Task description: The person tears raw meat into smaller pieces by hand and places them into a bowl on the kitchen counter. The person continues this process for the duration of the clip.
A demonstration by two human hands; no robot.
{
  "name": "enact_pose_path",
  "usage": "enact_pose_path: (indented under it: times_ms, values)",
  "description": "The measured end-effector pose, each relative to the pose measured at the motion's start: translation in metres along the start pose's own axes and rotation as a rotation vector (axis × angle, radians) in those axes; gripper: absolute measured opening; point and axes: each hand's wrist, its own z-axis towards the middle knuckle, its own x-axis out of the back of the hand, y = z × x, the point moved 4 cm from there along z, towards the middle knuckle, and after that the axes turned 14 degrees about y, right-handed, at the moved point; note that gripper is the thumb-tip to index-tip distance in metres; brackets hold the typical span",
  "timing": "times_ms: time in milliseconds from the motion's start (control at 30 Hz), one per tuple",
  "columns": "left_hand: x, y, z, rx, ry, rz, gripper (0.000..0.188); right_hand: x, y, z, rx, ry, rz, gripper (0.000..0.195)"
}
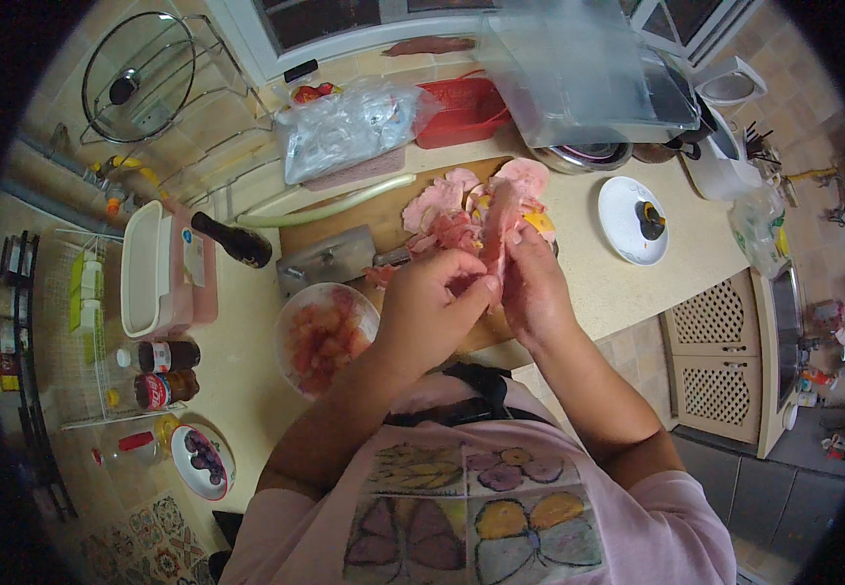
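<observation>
My left hand (pixel 433 303) and my right hand (pixel 538 285) pinch a long strip of raw pink meat (pixel 499 227) between them, above a wooden cutting board (pixel 393 201). Beneath and behind it lie more pieces of raw meat (pixel 433 205), some flat and pale. A cleaver (pixel 327 259) rests on the board's left part, its handle partly covered by meat. Left of my left hand stands a white bowl (pixel 285 333) of cut reddish and pale chunks (pixel 326 333). Some yellow material (pixel 537 221) shows beside the meat, partly hidden by my right hand.
A long green vegetable stalk (pixel 334 202) crosses the board's back left. A dark bottle (pixel 232 240) lies beside a lidded pink container (pixel 166 270). Behind are a red basket (pixel 459 113) and a large translucent bin (pixel 590 80). A white plate (pixel 616 230) sits at the right.
</observation>
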Motion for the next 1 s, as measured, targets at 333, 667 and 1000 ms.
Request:
enact_pose_path:
  times_ms: [333,667,1000]
  values:
    - [0.003,0.005,-0.001,0.003,0.006,0.189,0.012,-0.018,0.009,-0.014,0.08,0.007,-0.04,0.036]
    - [0.004,0.004,-0.001,-0.174,0.024,0.244,0.003,-0.018,0.013,-0.018,0.144,0.056,-0.136,0.036]
    - [0.008,0.003,-0.003,0.061,0.07,-0.157,0.006,-0.028,0.002,-0.021,0.012,0.092,-0.009,0.037]
